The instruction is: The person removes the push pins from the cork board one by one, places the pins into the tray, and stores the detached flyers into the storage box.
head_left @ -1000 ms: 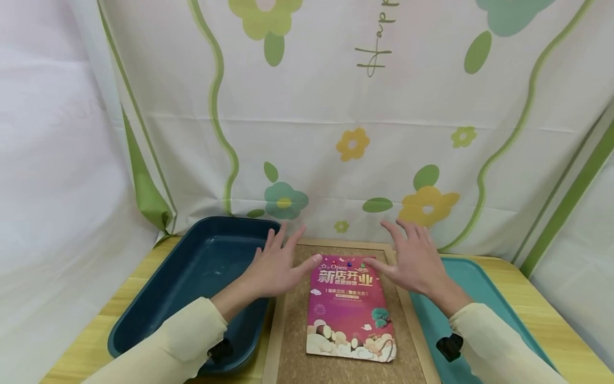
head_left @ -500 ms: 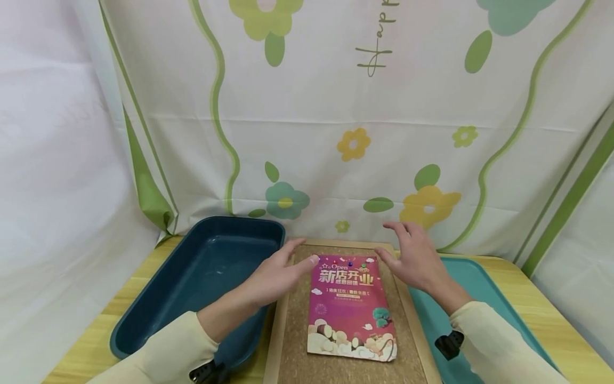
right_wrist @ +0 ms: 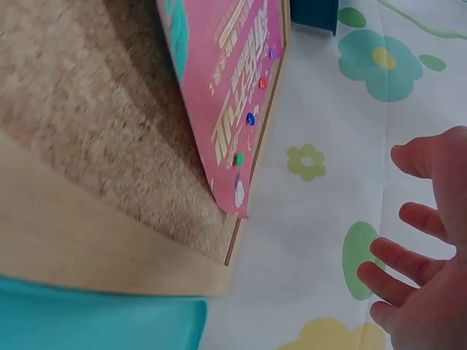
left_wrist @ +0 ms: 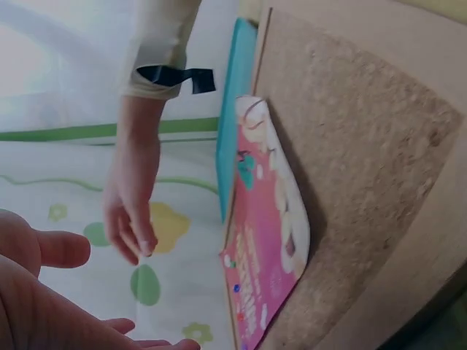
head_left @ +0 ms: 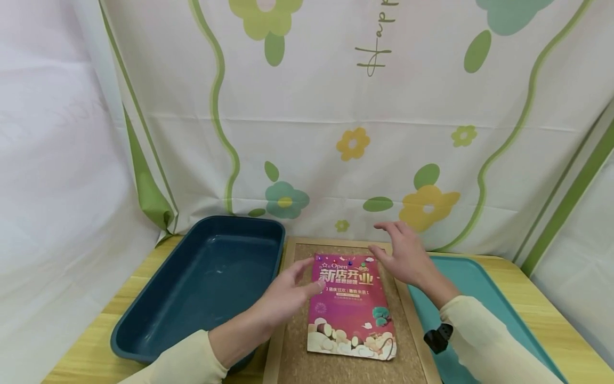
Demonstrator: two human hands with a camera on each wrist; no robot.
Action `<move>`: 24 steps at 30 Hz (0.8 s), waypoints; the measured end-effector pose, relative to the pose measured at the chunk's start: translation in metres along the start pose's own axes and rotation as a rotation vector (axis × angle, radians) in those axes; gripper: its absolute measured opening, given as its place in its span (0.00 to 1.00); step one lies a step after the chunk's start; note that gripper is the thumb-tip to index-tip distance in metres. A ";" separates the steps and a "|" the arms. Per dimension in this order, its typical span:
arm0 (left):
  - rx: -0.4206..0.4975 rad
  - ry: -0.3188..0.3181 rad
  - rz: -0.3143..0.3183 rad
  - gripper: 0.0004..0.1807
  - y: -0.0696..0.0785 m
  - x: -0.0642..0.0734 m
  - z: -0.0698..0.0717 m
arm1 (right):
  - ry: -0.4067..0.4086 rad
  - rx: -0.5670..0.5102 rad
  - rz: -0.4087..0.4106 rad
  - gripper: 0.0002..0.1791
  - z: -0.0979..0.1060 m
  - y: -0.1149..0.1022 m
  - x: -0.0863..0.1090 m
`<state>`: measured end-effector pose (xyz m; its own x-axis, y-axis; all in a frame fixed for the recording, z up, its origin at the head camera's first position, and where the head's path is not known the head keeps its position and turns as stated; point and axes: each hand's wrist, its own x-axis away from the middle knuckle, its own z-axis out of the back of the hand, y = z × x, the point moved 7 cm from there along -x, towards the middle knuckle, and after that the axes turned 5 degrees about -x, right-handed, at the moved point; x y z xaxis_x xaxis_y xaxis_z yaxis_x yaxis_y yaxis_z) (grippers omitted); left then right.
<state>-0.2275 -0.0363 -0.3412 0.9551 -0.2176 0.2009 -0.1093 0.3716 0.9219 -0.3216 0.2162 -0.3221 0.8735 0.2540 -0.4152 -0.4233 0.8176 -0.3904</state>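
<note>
A pink-purple poster (head_left: 352, 314) with Chinese lettering and the word Open lies on a wood-framed corkboard (head_left: 295, 341). Several coloured pushpins run along its top edge, among them a blue pushpin (right_wrist: 250, 118), a red pushpin (right_wrist: 263, 83) and a green pushpin (right_wrist: 238, 159). Its lower end stands off the cork in the left wrist view. My left hand (head_left: 285, 296) hovers by the poster's upper left side, fingers loosely bent and holding nothing. Above the upper right corner is my right hand (head_left: 405, 256), fingers apart and slightly curved, also without anything in it.
A deep dark-blue tray (head_left: 211, 288) stands left of the corkboard. To the right lies a shallow teal tray (head_left: 460, 288). Both rest on a wooden table (head_left: 523, 293). A flower-patterned cloth (head_left: 307, 133) hangs close behind the board.
My left hand has drawn back toward me from the poster's top left corner, its fingers less spread. My right hand has shifted slightly left and its fingers bend more. The poster stays put.
</note>
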 end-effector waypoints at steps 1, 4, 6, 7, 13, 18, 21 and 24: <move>-0.002 -0.015 0.007 0.39 -0.002 -0.001 -0.004 | -0.004 -0.008 -0.003 0.30 -0.001 0.000 -0.001; -0.021 -0.062 0.013 0.42 -0.009 -0.003 -0.015 | -0.023 -0.033 -0.015 0.29 -0.004 -0.003 -0.003; -0.046 -0.093 0.005 0.43 -0.013 -0.004 -0.022 | -0.034 -0.045 -0.020 0.29 -0.005 -0.005 -0.004; -0.073 -0.103 -0.004 0.44 -0.015 -0.004 -0.025 | -0.040 -0.050 -0.023 0.29 -0.006 -0.005 -0.005; -0.407 -0.138 -0.065 0.46 -0.021 -0.002 -0.040 | -0.079 -0.082 -0.016 0.27 -0.013 -0.010 -0.009; -0.678 -0.158 -0.101 0.47 -0.029 -0.003 -0.048 | -0.138 -0.122 -0.006 0.27 -0.021 -0.014 -0.013; -0.825 -0.161 -0.119 0.47 -0.035 -0.005 -0.053 | -0.160 -0.139 -0.005 0.28 -0.026 -0.017 -0.014; -0.931 -0.175 -0.141 0.47 -0.040 -0.006 -0.058 | -0.178 -0.179 -0.016 0.29 -0.029 -0.020 -0.016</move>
<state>-0.2134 0.0023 -0.3982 0.8797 -0.4191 0.2246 0.3385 0.8838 0.3230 -0.3338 0.1811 -0.3317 0.9022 0.3419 -0.2629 -0.4313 0.7218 -0.5414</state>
